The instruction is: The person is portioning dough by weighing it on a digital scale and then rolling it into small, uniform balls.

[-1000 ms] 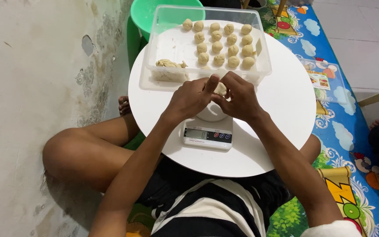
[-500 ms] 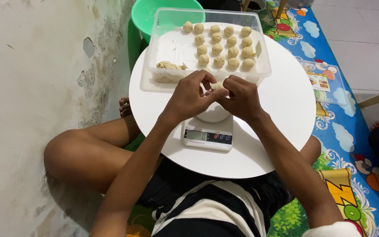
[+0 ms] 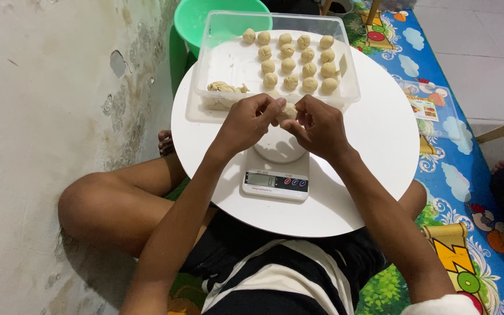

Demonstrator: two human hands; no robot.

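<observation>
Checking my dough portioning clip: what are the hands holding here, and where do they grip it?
A small dough piece, pinched between the fingertips of the left hand and right hand, one on each side, above the scale.

Head-worn view, steeply down, close

A small, pale beige lump of soft dough (image 3: 289, 110) sits pinched between the fingertips of the left hand (image 3: 246, 121) and the right hand (image 3: 321, 125), raised above the round white platform of a flat white digital kitchen scale (image 3: 276, 169). The lump is mostly hidden by the fingers; only its rounded top shows. The scale lies at 6 o'clock of it, display edge nearest the person.
</observation>
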